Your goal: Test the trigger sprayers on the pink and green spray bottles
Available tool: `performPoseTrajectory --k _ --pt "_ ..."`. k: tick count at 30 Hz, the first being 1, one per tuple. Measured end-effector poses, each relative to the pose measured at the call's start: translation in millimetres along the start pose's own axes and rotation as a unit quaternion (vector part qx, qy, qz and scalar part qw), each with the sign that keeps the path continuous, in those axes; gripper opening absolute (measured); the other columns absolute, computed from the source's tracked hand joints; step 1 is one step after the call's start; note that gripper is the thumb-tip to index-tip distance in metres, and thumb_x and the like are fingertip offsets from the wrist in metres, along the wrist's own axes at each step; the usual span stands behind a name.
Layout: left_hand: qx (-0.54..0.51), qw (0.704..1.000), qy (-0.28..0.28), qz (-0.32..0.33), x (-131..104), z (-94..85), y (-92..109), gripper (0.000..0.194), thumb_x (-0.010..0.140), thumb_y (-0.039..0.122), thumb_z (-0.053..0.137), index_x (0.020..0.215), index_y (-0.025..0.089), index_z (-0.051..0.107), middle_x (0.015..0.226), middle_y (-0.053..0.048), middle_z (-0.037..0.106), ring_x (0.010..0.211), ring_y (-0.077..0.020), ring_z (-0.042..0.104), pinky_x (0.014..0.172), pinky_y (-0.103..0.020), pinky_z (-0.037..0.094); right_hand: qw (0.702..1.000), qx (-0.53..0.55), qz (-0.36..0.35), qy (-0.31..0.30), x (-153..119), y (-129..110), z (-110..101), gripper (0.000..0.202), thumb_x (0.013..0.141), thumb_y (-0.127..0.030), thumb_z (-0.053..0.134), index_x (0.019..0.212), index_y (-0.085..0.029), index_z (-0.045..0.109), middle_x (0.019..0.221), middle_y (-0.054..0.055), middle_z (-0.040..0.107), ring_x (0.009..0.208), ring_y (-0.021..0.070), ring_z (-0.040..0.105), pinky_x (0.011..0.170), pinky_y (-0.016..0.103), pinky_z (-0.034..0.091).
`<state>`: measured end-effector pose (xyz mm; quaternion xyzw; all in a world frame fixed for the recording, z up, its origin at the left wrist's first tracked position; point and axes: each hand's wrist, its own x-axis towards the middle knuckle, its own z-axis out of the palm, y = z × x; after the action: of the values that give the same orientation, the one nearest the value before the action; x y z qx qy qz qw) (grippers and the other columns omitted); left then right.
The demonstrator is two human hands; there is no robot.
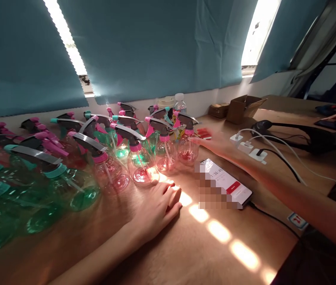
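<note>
My left hand rests on the brown tabletop, fingers loosely bent, thumb slightly apart, with nothing visible in it. Just ahead of it stands a spray bottle with a pink collar and clear pinkish body. My right hand reaches in from the right, at the neck of another pink-collared spray bottle. Its fingers are blurred and lit red, so whether they grip the bottle is unclear. A phone showing a timer lies below my right forearm. More spray bottles, pink and green, crowd the left side.
Behind the sprayers stands a capped clear bottle. An open cardboard box sits at the back right. White chargers with cables lie beyond my right forearm, near a black headband-like device. Blue-grey curtains hang behind.
</note>
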<state>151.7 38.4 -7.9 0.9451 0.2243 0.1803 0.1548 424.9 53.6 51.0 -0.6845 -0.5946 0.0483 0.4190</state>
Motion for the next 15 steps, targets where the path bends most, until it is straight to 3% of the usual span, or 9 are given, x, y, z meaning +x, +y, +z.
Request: performPoseTrajectory --k 2,8,12,15 --pt "-0.005 1.0 0.005 0.001 4 3.9 2 0.025 0.093 0.027 0.053 0.116 0.019 0.054 0.121 -0.011 0.056 0.109 -0.0275 0.053 0.093 -0.043 0.045 0.999 0.038 -0.014 -0.012 12 -2 9 0.04 0.08 -0.049 0.064 0.108 -0.021 0.068 0.107 0.008 0.073 0.089 0.0214 0.069 0.077 0.033 0.054" --pt "-0.02 1.0 0.019 -0.004 6 6.3 9 0.02 0.091 0.023 0.053 0.111 0.02 0.056 0.115 -0.008 0.057 0.102 -0.0246 0.055 0.088 -0.039 0.046 0.996 0.088 -0.028 0.007 22 -12 24 0.041 0.078 -0.05 0.065 0.105 -0.019 0.071 0.094 0.008 0.075 0.08 0.0235 0.068 0.073 0.036 0.052" --pt "-0.035 0.999 0.025 -0.007 6 4.1 11 0.018 0.091 0.02 0.05 0.107 0.02 0.057 0.113 -0.007 0.057 0.101 -0.0232 0.055 0.088 -0.038 0.045 0.994 0.1 -0.016 0.043 18 -14 19 0.043 0.077 -0.05 0.066 0.102 -0.015 0.071 0.095 0.01 0.075 0.083 0.0248 0.068 0.073 0.036 0.052" --pt "-0.046 0.998 0.033 -0.018 6 2.0 11 0.018 0.093 0.021 0.047 0.108 0.02 0.057 0.107 -0.006 0.058 0.097 -0.0227 0.055 0.087 -0.038 0.046 0.991 0.104 -0.002 0.081 7 -21 4 0.041 0.078 -0.048 0.067 0.101 -0.014 0.07 0.097 0.011 0.075 0.088 0.0251 0.069 0.078 0.037 0.051"
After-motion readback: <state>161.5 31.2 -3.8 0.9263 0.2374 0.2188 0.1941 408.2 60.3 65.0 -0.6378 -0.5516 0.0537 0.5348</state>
